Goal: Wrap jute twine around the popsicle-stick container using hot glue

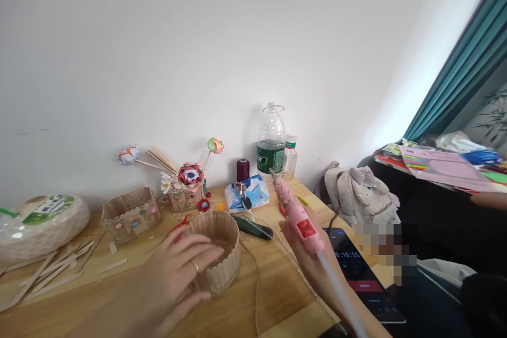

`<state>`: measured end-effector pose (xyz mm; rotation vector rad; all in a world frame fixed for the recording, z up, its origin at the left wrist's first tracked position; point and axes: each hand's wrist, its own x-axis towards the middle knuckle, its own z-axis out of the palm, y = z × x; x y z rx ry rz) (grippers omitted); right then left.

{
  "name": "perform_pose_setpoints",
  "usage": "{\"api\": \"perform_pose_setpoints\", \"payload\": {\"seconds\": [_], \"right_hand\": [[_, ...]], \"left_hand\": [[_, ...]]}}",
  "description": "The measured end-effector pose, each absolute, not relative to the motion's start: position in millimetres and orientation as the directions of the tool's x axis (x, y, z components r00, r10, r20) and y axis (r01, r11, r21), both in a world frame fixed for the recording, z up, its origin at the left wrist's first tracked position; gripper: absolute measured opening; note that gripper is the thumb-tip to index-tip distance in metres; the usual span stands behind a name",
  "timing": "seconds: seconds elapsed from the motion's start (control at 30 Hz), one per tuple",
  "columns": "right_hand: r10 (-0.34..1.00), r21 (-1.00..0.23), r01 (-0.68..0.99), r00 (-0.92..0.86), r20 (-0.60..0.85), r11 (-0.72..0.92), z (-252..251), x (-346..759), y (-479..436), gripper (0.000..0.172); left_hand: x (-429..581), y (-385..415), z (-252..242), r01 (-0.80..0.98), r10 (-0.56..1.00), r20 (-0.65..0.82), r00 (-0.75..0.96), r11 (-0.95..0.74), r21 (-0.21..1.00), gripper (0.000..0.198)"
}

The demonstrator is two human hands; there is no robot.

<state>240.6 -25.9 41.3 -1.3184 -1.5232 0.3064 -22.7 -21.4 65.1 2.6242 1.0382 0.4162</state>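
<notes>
A small round basket (222, 269) with walls of upright wooden craft-stick pieces stands on the wooden table. My left hand (178, 269), a ring on one finger, is at the basket's left side. Its fingers are stretched and apart across the near rim, with the thumb low by the wall; slight blur hides whether they touch. My right hand (297, 240) is wrapped around a pink hot glue gun (299, 216), its nozzle pointing up and away and a long pale glue stick (340, 290) coming from its rear. A thin brown cord (256, 280) trails beside the basket.
Loose craft sticks (51, 272) lie at left near a netted round package (47, 229). Behind are a decorated stick box (132, 214), paper flowers (191, 175), wipes (247, 195), thread (243, 170) and a large bottle (271, 142). A phone (364, 274) lies right.
</notes>
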Motion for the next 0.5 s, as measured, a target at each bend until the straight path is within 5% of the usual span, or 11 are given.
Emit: {"api": "perform_pose_setpoints", "payload": {"seconds": [0.07, 0.17, 0.23, 0.33, 0.5], "right_hand": [[0.815, -0.709, 0.61, 0.169, 0.554, 0.354, 39, 241, -26, 0.025], [0.757, -0.665, 0.663, 0.225, 0.614, 0.343, 37, 240, -28, 0.032], [0.714, -0.647, 0.686, 0.265, 0.648, 0.333, 38, 237, -32, 0.032], [0.67, -0.63, 0.699, 0.292, 0.683, 0.337, 42, 236, -40, 0.029], [0.627, -0.628, 0.686, 0.316, 0.712, 0.367, 39, 239, -45, 0.026]], "left_hand": [[0, -36, 67, 0.512, 0.7, 0.137, 0.701, -0.627, 0.587, 0.028], [45, -51, 65, 0.359, 0.652, 0.023, 0.758, -0.447, 0.819, 0.044], [72, -55, 63, 0.422, 0.744, -0.047, 0.667, -0.325, 0.846, 0.052], [97, -57, 63, 0.384, 0.832, -0.045, 0.553, -0.207, 0.9, 0.031], [105, -61, 66, 0.13, 0.745, -0.034, 0.667, -0.072, 0.989, 0.03]]}}
